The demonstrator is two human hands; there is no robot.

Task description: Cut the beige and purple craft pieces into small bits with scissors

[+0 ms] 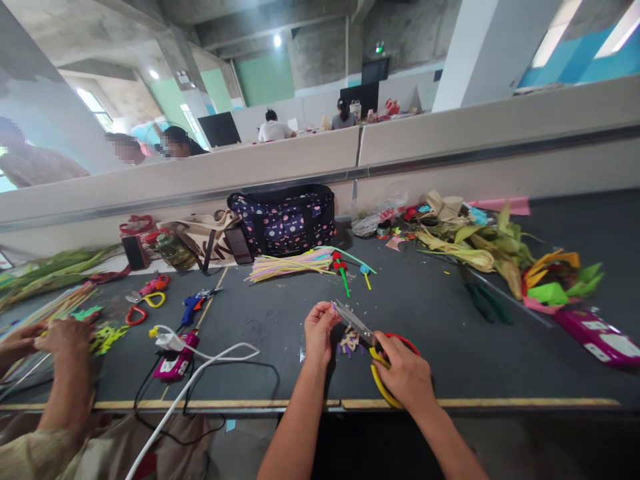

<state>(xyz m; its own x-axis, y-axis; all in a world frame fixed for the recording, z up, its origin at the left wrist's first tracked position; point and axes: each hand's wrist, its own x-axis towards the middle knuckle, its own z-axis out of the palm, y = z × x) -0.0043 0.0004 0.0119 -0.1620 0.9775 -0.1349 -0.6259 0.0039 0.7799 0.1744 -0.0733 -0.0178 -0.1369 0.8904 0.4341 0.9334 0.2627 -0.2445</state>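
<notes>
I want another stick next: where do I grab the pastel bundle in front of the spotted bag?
Pinch the pastel bundle around its middle from above, fingers across its length: it lies flat, its left end fans loose, and flower stems crowd its right end.

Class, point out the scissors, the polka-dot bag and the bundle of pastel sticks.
scissors (356,325): head view, on the metal blades.
polka-dot bag (285,223): head view, on its front side panel.
bundle of pastel sticks (290,264): head view, mid-length of the bundle.
</notes>
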